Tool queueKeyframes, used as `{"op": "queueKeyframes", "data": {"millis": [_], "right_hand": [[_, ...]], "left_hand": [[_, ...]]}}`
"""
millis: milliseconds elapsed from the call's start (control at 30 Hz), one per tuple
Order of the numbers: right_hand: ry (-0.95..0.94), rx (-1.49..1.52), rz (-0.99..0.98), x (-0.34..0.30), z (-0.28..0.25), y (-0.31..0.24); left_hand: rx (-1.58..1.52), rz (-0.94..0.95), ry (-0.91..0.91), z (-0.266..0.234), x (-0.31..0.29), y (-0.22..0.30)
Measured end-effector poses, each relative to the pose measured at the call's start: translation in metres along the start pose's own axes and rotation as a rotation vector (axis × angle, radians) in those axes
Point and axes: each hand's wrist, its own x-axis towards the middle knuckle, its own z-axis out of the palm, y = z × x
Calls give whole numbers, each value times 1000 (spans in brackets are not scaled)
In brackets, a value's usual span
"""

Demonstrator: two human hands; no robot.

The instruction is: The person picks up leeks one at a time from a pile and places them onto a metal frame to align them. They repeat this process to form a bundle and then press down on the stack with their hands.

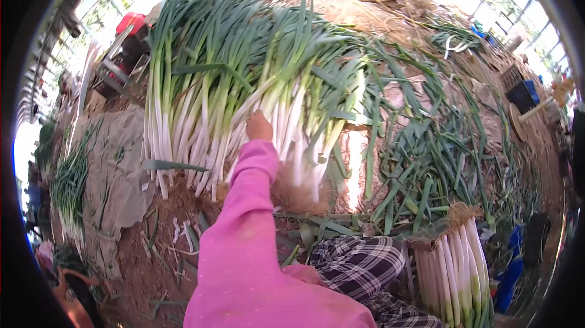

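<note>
A wide row of long green onions (204,93) lies in front of me, leaves pointing away and white stalks toward me. My left hand (259,127), in a pink sleeve, reaches into the middle of the row. Its fingers are closed around a green onion stalk (244,107) lying slantwise over the others. Close to my plaid-covered knee, my right hand (304,274) shows only in part; its fingers are hidden. Below the left hand, the roots (301,191) at the stalk ends look blurred.
Loose green leaves (420,157) are heaped on the right. A bundle of cleaned green onions (454,267) stands at lower right, roots upward. More green onions (70,188) lie at far left beside a grey sheet (119,169). Dark crates stand at upper left and far right.
</note>
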Motion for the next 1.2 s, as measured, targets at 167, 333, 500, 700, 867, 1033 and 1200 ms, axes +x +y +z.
{"op": "queueKeyframes", "data": {"millis": [167,333,500,700,867,1033,1200], "right_hand": [[185,-292,-69,6,-29,-52],[296,-122,-86,8,0,-70],[383,-70,-60,-5,-14,-95],[487,-42,-70,-14,-27,-125],[519,-16,-57,-25,-30,-123],[560,10,-87,-21,-29,-128],[568,16,-92,-24,-28,-127]], "left_hand": [[236,352,-76,-111,47,60],[509,795,81,-317,98,156],[476,1082,124,-465,65,296],[91,1471,227,-581,-20,430],[-273,1417,299,-637,-191,477],[-810,1790,-55,-516,-218,572],[-1121,1708,-343,-337,-406,553]]}}
